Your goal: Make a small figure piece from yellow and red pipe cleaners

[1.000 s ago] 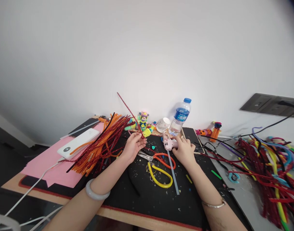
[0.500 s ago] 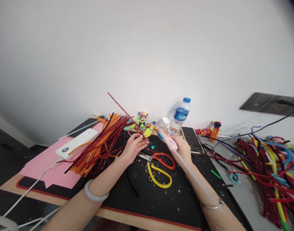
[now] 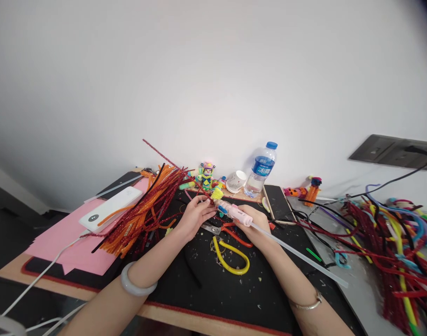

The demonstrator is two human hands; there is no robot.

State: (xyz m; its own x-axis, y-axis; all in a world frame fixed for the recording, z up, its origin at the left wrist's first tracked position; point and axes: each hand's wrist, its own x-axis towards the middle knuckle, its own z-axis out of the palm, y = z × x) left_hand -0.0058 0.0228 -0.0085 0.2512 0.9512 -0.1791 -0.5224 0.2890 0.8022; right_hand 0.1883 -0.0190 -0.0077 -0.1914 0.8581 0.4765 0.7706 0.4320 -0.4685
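Between the fingers of my left hand [image 3: 196, 215] is a dark red glittery pipe cleaner [image 3: 161, 154], its long end rising to the upper left. A small yellow piece [image 3: 217, 192] sits at its near end by my fingertips. My right hand [image 3: 254, 225] is closed round a pink hot glue gun [image 3: 238, 213] with a clear glue stick [image 3: 304, 255] sticking out of its back. The glue gun's nozzle is at the yellow piece; whether it touches cannot be made out. Below both hands lie scissors with orange handles [image 3: 238, 237] and a bent yellow pipe cleaner [image 3: 234, 269].
Orange and red pipe cleaners [image 3: 139, 214], a white power bank [image 3: 110, 210] and pink sheets [image 3: 66, 242] lie left. Behind stand a small doll [image 3: 206, 176], a paper cup [image 3: 236, 182] and a water bottle [image 3: 261, 169]. A phone [image 3: 279, 201] and mixed pipe cleaners [image 3: 391, 261] lie right.
My right hand has brought the glue gun left, up to the yellow piece, and its glue stick now points lower right. The red pipe cleaner has tilted further left.
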